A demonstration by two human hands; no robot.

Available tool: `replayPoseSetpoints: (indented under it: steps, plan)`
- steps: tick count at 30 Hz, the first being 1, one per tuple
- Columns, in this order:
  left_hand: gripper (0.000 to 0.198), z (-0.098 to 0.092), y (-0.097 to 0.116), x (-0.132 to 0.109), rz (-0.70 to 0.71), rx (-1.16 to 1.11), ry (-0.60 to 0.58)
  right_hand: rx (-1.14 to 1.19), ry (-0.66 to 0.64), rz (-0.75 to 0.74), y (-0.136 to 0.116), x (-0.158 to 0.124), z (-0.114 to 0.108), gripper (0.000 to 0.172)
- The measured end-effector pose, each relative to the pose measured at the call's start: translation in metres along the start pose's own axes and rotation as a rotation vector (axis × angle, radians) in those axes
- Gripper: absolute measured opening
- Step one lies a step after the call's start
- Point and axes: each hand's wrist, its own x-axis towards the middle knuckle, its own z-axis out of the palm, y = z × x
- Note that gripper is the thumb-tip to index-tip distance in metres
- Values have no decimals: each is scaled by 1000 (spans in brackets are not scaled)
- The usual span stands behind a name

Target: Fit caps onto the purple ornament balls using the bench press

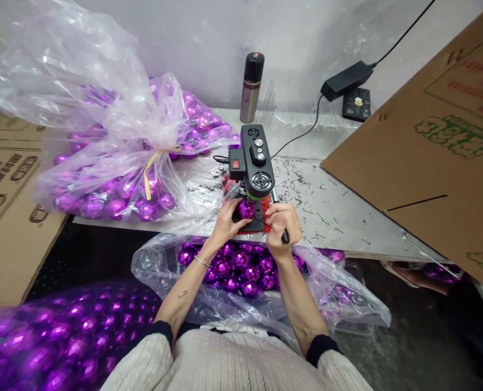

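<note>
A shiny purple faceted ball (246, 208) is under the head of a black bench machine (258, 160) with round vents and a red switch. My left hand (228, 221) grips this ball from the left, thumb and fingers around its side. To the right, my right hand (284, 225) is closed around the machine's lever handle (285, 237), whose black tip sticks out below the fist. Just below the machine, an open clear plastic bag (156, 260) holds many purple balls (241, 260).
A tied plastic bag of purple balls (147, 210) stands left. Behind are a metal flask (250, 89) and a power adapter (347, 80) with its cord. Small dark hooks lie scattered on the white table (347, 217). Cardboard boxes flank both sides, one (429, 136) right, one (13, 217) left.
</note>
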Motion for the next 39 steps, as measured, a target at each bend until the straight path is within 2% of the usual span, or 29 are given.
replayPoseSetpoints:
  steps: [4, 7, 15, 22, 31, 39]
  plan:
    - [75, 6, -4, 5, -19, 12, 25, 2, 3, 24, 2, -3, 0, 30]
    - [75, 9, -5, 7, -30, 40, 2, 2, 2, 35, 2, -4, 0, 30]
    - [73, 7, -4, 5, -42, 50, -29, -3, 9, 60, 9, -18, 0, 30]
    - [73, 11, -6, 3, -36, 47, -7, 35, 66, -10, 23, -30, 9, 32]
    - [70, 12, -5, 3, -31, 41, -6, 50, 114, -43, 25, -32, 13, 34]
    - [71, 13, -7, 4, 20, 64, 10, 95, 109, 16, 31, -45, 16, 37]
